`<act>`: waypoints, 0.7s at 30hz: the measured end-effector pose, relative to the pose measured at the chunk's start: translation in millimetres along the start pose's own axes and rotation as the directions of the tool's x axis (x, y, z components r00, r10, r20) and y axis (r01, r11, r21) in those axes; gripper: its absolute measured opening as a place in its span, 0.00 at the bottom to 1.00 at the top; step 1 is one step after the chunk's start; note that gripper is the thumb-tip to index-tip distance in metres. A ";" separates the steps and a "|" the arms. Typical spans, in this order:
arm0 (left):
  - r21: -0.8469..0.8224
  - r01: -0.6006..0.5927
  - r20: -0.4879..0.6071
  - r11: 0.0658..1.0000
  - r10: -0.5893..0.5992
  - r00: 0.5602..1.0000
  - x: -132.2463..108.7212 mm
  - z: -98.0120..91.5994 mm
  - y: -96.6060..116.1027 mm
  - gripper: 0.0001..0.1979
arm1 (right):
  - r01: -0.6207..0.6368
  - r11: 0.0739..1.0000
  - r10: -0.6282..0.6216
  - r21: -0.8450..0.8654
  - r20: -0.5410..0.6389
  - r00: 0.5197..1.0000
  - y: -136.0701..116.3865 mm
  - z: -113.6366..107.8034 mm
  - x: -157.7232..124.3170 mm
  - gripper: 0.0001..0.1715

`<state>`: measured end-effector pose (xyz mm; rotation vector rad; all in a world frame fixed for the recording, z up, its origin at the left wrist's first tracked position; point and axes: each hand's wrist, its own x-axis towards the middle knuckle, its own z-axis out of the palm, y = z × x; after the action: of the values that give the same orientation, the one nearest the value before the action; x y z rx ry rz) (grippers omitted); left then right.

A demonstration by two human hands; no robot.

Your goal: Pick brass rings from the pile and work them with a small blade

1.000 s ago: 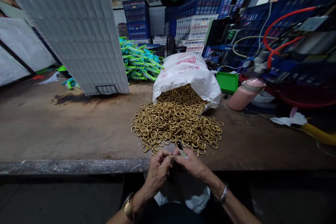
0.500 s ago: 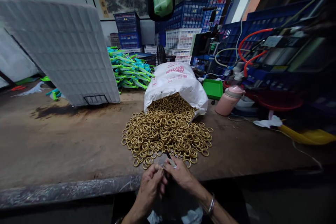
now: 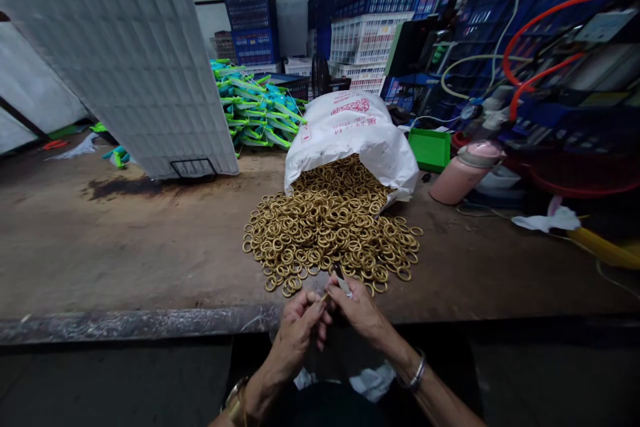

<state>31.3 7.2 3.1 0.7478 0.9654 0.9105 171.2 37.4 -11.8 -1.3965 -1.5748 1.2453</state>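
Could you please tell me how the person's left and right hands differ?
The left hand has a gold-coloured band at its wrist; the right hand has a silver-coloured band. The left hand pinches a small gold-coloured piece; the right hand grips a dark-and-pale tool. Both are ungloved, near the pile of rings.

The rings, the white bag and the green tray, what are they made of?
The rings look like gold-coloured metal with a dull shine, but coated plastic could look similar. The white bag seems to be plastic, perhaps woven: it looks thin and creased, with red print. The green tray is probably smooth plastic, from its bright, even colour.
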 end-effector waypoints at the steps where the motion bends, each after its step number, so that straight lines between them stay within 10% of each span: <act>1: 0.004 -0.003 -0.013 1.000 0.003 1.000 -0.4 0.2 0.9 0.18 | 0.027 0.997 -0.029 -0.071 -0.035 0.999 0.0 -0.4 -1.3 0.10; 7: 0.045 -0.046 -0.048 0.998 0.048 0.998 0.4 -1.6 2.2 0.18 | 0.210 0.853 -0.202 -0.478 0.069 0.977 -5.3 2.2 -14.9 0.11; 21: 0.166 -0.146 -0.073 0.975 0.160 0.985 0.4 -6.4 2.4 0.16 | 0.228 0.723 -0.243 -0.652 0.069 0.967 -5.5 9.6 -13.8 0.13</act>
<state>24.9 9.4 2.6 0.9358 1.0769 1.0137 163.2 22.0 -8.1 -1.5288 -2.2230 0.5141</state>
